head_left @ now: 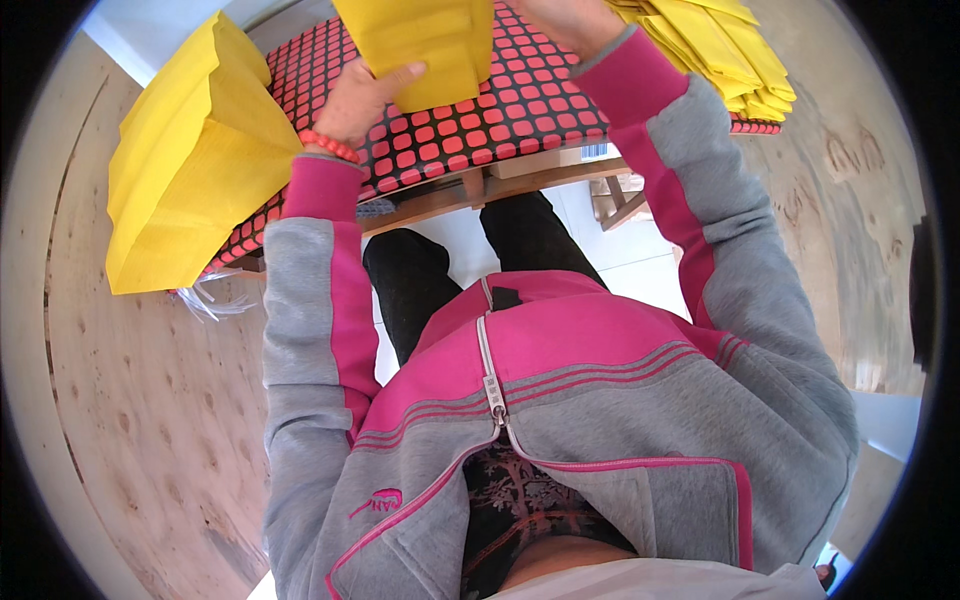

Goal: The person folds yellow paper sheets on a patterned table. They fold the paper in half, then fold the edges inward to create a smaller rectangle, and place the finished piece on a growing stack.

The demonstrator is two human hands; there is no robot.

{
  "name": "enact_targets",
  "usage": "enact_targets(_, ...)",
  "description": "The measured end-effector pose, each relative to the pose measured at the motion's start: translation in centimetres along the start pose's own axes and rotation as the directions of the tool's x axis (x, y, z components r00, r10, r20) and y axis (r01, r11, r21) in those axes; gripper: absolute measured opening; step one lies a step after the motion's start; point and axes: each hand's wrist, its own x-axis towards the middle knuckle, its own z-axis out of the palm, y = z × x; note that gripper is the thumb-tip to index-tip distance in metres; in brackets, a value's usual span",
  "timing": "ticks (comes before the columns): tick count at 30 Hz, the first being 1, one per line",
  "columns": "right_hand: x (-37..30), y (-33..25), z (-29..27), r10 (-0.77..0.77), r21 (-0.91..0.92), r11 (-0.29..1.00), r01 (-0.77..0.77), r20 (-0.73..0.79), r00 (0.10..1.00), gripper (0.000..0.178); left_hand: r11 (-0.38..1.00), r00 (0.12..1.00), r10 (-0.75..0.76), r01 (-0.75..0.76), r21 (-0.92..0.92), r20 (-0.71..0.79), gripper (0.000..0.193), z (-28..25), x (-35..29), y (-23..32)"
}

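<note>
At the top edge, a yellow bag [430, 50] of paper-like or fabric-like sheet stands over the table, its upper part cut off by the picture. My left hand [362, 98], with a red bead bracelet at the wrist, grips its left side. The thumb lies across the bag's front and the other fingers are mostly hidden. To the right of the bag is my right hand [575, 22]; its fingers run out of view, so their hold does not show. Another yellow bag [190, 160], opened out and creased, leans at the table's left end beside my left forearm.
A red-and-black patterned cloth [430, 150] covers the table. Flat folded yellow bags [715, 50] lie piled at its right end. Below the tabletop are a wooden frame [440, 205] and a carton [560, 158]. Pale strips [212, 300] hang at the left corner. Wooden boards flank both sides.
</note>
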Motion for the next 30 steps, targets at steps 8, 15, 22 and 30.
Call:
enact_targets(8,-1.4,3.8,0.2,0.005,0.093,0.996,-0.002,-0.033,0.999,0.035,0.976,0.998,-0.055,0.054,-0.211,0.001,0.041,2.0,-0.5,-1.0)
enact_targets(15,-4.3,3.7,-0.1,0.347,-0.173,0.92,-0.352,-0.061,0.936,0.042,0.74,0.942,-0.251,0.336,-0.582,0.225,0.049,5.0,-5.1,1.2)
enact_targets(22,-13.2,2.4,-0.1,0.67,0.351,0.65,-0.673,0.152,0.726,0.061,0.455,0.831,-0.436,0.535,-0.712,0.346,0.047,8.2,-9.9,2.3)
enact_targets(30,-24.4,1.5,3.9,0.693,0.683,0.453,-0.573,0.135,0.708,0.087,0.521,0.834,-0.483,0.519,-0.678,0.267,0.048,11.2,-9.8,1.6)
